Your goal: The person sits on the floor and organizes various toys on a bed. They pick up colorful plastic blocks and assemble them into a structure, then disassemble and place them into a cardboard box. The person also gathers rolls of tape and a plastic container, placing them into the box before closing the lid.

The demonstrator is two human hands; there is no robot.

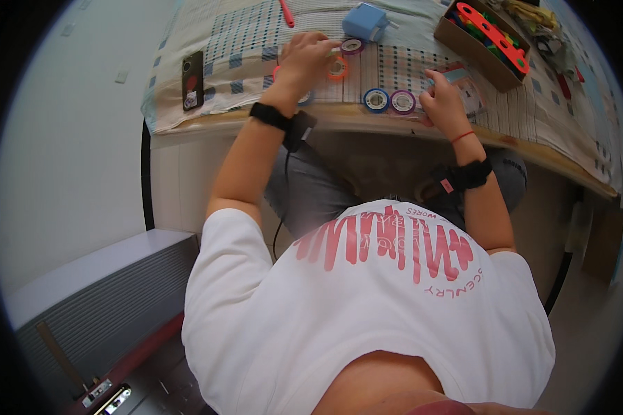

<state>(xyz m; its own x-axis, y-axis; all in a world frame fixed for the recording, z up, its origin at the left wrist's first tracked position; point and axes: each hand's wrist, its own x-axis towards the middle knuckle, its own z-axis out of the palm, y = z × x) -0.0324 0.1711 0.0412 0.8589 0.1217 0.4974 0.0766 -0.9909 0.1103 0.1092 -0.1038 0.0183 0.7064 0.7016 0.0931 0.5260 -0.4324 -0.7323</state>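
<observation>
My left hand (305, 58) reaches palm down over several small tape rolls. Its extended fingertips are at a purple-rimmed roll (352, 47), and an orange-rimmed roll (338, 68) lies beside the fingers. A pink-red rim (276, 73) and a blue-rimmed roll (305, 97) show only partly behind the hand and wrist. Whether the left fingers grip anything is hidden. Close to the table's front edge, a blue-rimmed roll (377, 100) and a second purple-rimmed roll (403, 102) lie flat, side by side. Right of them is my right hand (442, 101), index finger out, over a clear plastic package (472, 93).
A light blue plastic object (364, 23) stands behind the rolls, near a red handle (287, 14). At the right, a cardboard box (477, 57) holds colourful plastic pieces. A phone (192, 82) lies left on the patterned tablecloth (244, 31). Crumpled cloth (542, 26) lies far right.
</observation>
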